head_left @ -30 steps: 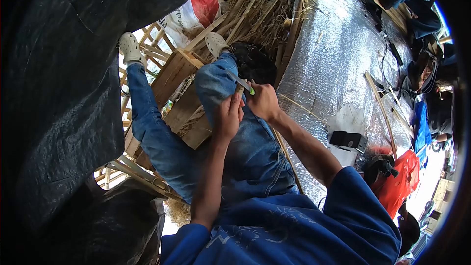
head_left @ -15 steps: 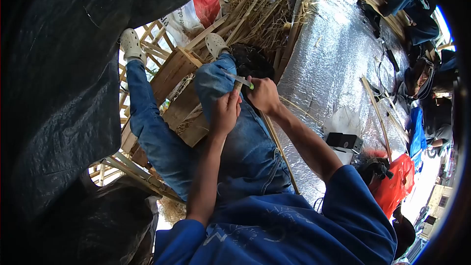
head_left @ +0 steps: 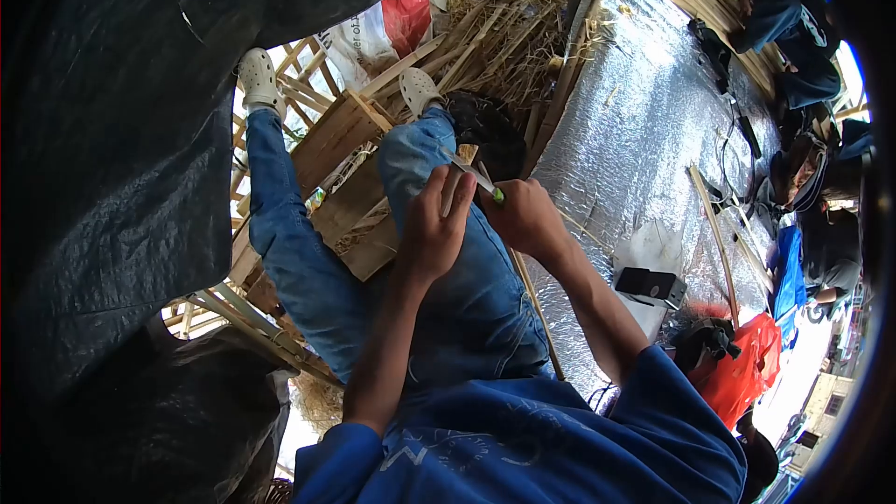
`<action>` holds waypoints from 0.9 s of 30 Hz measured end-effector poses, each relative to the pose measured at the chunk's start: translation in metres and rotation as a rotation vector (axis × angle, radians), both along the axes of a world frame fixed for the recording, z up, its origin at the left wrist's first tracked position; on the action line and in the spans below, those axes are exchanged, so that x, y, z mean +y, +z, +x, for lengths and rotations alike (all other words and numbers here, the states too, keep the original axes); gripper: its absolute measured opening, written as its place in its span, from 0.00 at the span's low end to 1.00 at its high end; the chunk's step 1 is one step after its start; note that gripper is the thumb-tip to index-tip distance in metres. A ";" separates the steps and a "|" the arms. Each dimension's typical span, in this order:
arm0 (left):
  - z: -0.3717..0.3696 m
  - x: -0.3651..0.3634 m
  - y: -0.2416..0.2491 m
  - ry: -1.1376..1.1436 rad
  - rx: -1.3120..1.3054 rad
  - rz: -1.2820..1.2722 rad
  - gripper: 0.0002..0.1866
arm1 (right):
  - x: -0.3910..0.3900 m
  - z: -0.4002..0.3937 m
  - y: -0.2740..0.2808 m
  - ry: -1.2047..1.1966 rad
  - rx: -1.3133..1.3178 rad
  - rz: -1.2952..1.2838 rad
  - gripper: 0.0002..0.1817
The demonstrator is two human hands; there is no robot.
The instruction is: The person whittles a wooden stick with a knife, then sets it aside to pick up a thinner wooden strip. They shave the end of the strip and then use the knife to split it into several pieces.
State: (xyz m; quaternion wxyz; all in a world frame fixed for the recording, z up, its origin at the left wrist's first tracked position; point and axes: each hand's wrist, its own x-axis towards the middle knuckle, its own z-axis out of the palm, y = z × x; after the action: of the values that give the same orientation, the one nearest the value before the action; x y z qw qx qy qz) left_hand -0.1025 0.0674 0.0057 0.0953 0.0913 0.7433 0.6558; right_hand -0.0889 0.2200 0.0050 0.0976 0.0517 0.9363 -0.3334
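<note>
My right hand (head_left: 525, 215) is closed round the green handle of a knife (head_left: 474, 175), its blade pointing up and left across the tip of my left hand. My left hand (head_left: 435, 229) grips a thin pale wooden strip (head_left: 469, 153), whose end shows just beyond the blade. The rest of the strip is mostly hidden by my fingers. Both hands are close together over my jeans-clad thigh (head_left: 467, 271), the left fingertips right beside the blade.
Wooden boards (head_left: 359, 233) lie between my legs. Straw and split sticks (head_left: 504, 47) are heaped ahead. On my right, a silver foil sheet (head_left: 597, 131) bears a dark box-shaped device (head_left: 651, 286) and a red bag (head_left: 747, 364). A person (head_left: 793, 28) sits at upper right; black sheeting (head_left: 121, 177) hangs left.
Both hands have come slightly nearer my body and to the right, the right hand more so, bringing the knife with it. My left fingers are straighter. The camera view has shifted a little.
</note>
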 end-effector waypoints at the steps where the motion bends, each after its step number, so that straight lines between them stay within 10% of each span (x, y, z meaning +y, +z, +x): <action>1: 0.001 -0.002 0.006 -0.004 -0.003 -0.003 0.20 | -0.001 -0.001 0.010 0.002 0.004 -0.001 0.17; 27: 0.004 -0.014 0.013 -0.157 -0.192 0.186 0.18 | 0.014 0.019 0.039 0.211 0.290 -0.289 0.16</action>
State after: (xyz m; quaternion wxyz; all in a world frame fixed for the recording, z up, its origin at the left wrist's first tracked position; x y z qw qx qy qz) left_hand -0.0982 0.0537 0.0188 0.2079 0.0943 0.6574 0.7181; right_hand -0.0696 0.2338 0.0441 0.0025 -0.1093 0.8834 -0.4557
